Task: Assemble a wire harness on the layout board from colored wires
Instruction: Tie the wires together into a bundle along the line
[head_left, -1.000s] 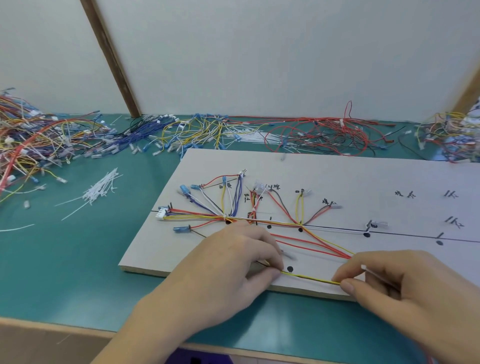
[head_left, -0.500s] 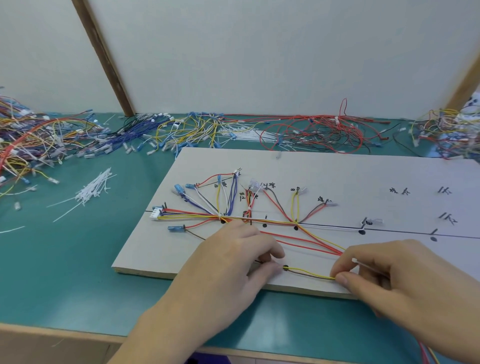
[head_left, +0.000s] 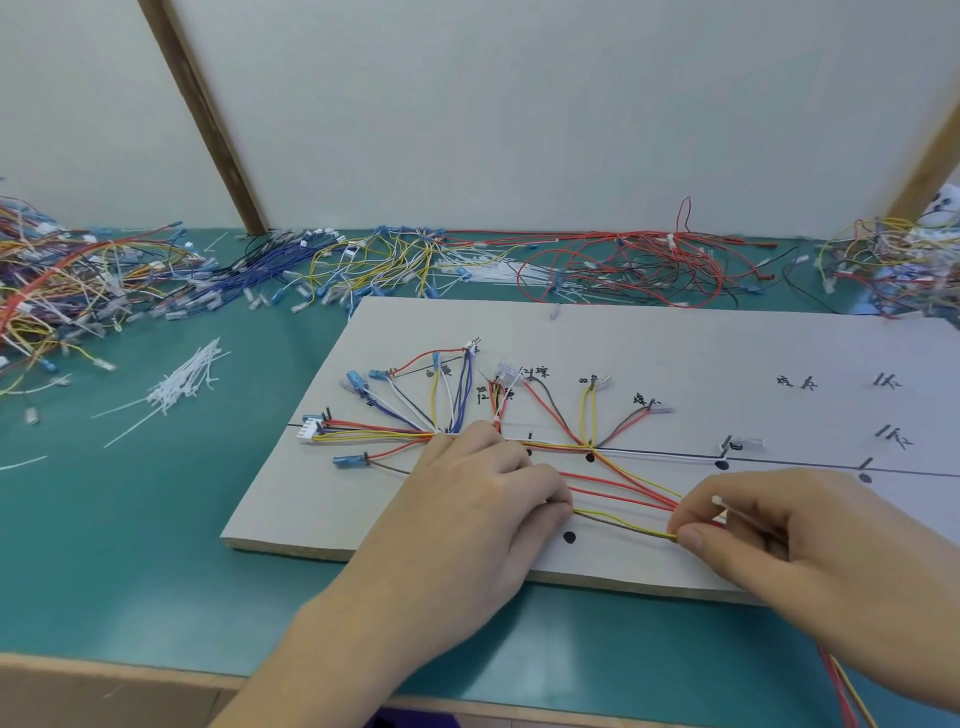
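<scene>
A pale layout board (head_left: 649, 343) with black marks lies on the green table. Red, yellow, blue, white and brown wires (head_left: 426, 415) fan out on its left half from a white connector (head_left: 307, 430). My left hand (head_left: 467, 514) lies on the board and pinches a yellow and brown wire pair (head_left: 623, 526) at its left end. My right hand (head_left: 795, 540) pinches the same pair further right, together with several red wires (head_left: 618, 486). A white cable tie (head_left: 727, 506) sticks out between my right fingers.
Heaps of loose coloured wires lie along the back of the table (head_left: 618, 265) and at the far left (head_left: 62, 291). A bundle of white cable ties (head_left: 182, 382) lies left of the board. Red and yellow wires hang off the table's front edge at the right (head_left: 841, 691).
Both hands have shifted slightly along the board while keeping hold of the yellow and brown pair; the pair now lies above the black dot near the front edge.
</scene>
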